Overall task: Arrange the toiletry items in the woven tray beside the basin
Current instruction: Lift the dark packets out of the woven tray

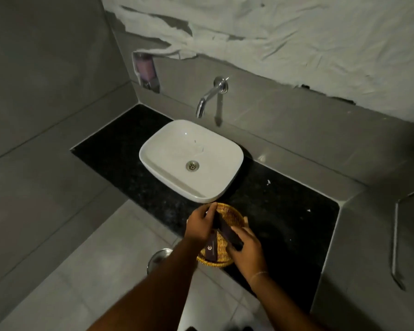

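Over the woven tray (pixel 227 212), our left hand (pixel 199 226) and right hand (pixel 245 247) grip a long dark box (pixel 227 231); we lower it flat beside the logo packet (pixel 211 250).

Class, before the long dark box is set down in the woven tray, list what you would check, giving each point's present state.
1. Both hands hold the long dark box: left hand, right hand: ok.
2. Box is over the woven tray: ok.
3. Tray fully on the black counter: not ok, its near edge overhangs.
4. Flat dark packet already in tray: ok.
5. Free space under the hands: cannot tell.
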{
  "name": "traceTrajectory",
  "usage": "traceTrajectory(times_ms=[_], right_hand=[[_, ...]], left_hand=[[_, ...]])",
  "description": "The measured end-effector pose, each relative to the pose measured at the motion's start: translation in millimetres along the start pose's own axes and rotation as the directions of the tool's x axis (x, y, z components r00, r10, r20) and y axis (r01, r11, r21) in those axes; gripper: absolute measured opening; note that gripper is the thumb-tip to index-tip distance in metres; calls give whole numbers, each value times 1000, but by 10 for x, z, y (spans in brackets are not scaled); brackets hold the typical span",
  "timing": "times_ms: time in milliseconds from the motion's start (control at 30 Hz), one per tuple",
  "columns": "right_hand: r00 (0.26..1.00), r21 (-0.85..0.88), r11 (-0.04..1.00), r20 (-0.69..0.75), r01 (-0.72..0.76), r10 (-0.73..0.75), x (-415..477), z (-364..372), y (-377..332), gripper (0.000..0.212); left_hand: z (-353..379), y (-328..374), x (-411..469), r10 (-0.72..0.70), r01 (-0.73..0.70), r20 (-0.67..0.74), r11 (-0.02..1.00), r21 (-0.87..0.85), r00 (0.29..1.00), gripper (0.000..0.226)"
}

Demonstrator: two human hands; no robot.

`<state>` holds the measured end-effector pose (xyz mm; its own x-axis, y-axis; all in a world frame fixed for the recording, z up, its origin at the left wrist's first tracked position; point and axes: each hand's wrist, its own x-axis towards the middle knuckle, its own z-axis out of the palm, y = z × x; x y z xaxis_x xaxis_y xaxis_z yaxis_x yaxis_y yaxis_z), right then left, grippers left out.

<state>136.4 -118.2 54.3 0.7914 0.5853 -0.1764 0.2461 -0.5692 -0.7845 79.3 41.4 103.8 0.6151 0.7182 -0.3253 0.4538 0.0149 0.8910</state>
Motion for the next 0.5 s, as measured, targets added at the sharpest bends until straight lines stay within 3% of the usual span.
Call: traceTrajectory(times_ms=[133,233,367,500], right_hand=[[998,-25,999,43,42,-40,-13,-193,-37,54],[993,-22,999,112,30,-27,-24,-295,-50,55],[991,-13,1000,131,3,-1,-36,-371,-60,51],[995,33,999,102,-3,0,-2,-328,-162,44]], left_hand=[[-31,-30,-24,-1,8,67,994,-113,998,41],[-76,-31,-27,-107,120,70,965,-232,992,51],[-100,44,-93,-353,406,200,781,-475,914,62],[-94,241,-238,-413,518,314,670,-532,855,99]])
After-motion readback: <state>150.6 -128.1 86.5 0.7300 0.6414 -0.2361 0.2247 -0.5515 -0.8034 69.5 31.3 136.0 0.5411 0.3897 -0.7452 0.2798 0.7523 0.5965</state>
